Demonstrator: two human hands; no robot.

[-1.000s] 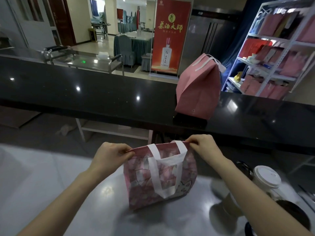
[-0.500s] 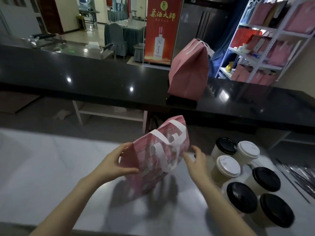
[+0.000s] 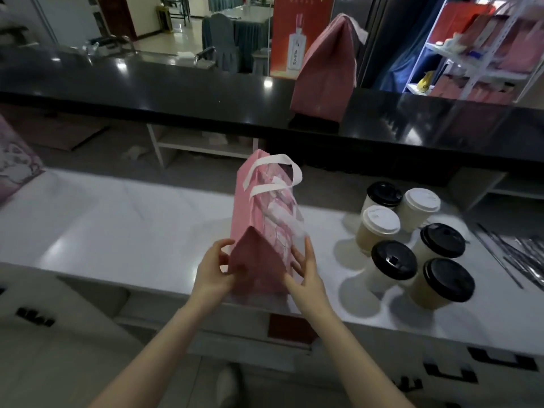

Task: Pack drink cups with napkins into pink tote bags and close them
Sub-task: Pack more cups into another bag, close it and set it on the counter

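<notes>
A pink tote bag point(image 3: 265, 225) with white handles stands on the white counter point(image 3: 132, 231), its narrow end turned toward me and its top pressed flat. My left hand point(image 3: 213, 275) grips the bag's lower left edge, thumb and fingers curled round it. My right hand point(image 3: 306, 269) lies against the bag's lower right side with straight fingers. Several lidded drink cups, some with white lids point(image 3: 379, 223) and some with black lids point(image 3: 394, 260), stand in a cluster just right of the bag. No napkins show.
A second pink tote bag point(image 3: 323, 72) stands closed on the black raised counter point(image 3: 176, 92) behind. Wrapped straws point(image 3: 518, 251) lie at the far right of the white counter. Part of another pink bag point(image 3: 14, 163) shows at the left edge. A white shelf point(image 3: 485, 48) holds more bags.
My hands left the bag's top edge and took its lower sides. The bag turned from broadside to narrow end toward me. My view dropped, bringing the cups into sight.
</notes>
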